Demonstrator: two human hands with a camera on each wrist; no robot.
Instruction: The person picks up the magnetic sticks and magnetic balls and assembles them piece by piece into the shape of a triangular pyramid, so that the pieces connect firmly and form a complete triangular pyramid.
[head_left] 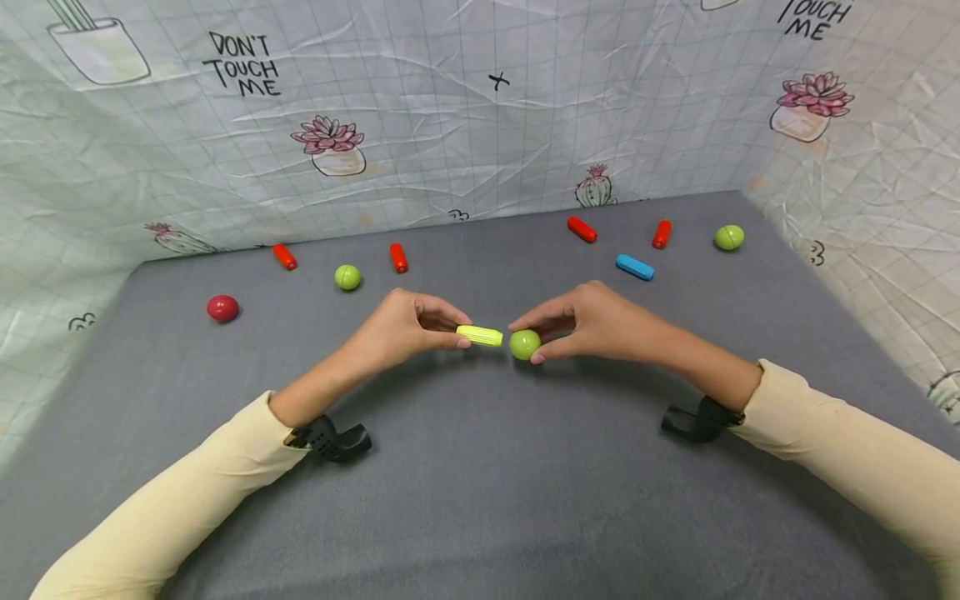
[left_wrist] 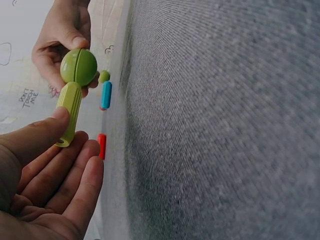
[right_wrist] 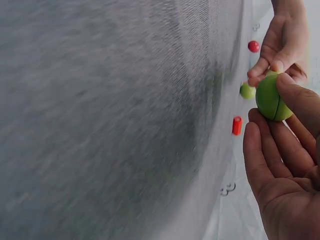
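Note:
My left hand [head_left: 408, 329] pinches a ridged yellow handle [head_left: 483, 336] between thumb and fingers, holding it lengthwise toward the right. Facing it, my right hand [head_left: 592, 323] pinches a green ball [head_left: 524, 344] with a seam round its middle. In the head view a narrow gap shows between the handle's tip and the ball. From the left wrist, the yellow handle [left_wrist: 71, 107] overlaps the lower edge of the green ball [left_wrist: 79, 66]. The right wrist view has the ball [right_wrist: 272, 99] hiding most of the handle.
Behind the hands, on the grey table [head_left: 480, 500], lie several red handles [head_left: 398, 258], a blue handle [head_left: 634, 267], a red ball [head_left: 222, 308] and two more green balls [head_left: 347, 277]. A printed cloth [head_left: 420, 108] hangs along the back edge.

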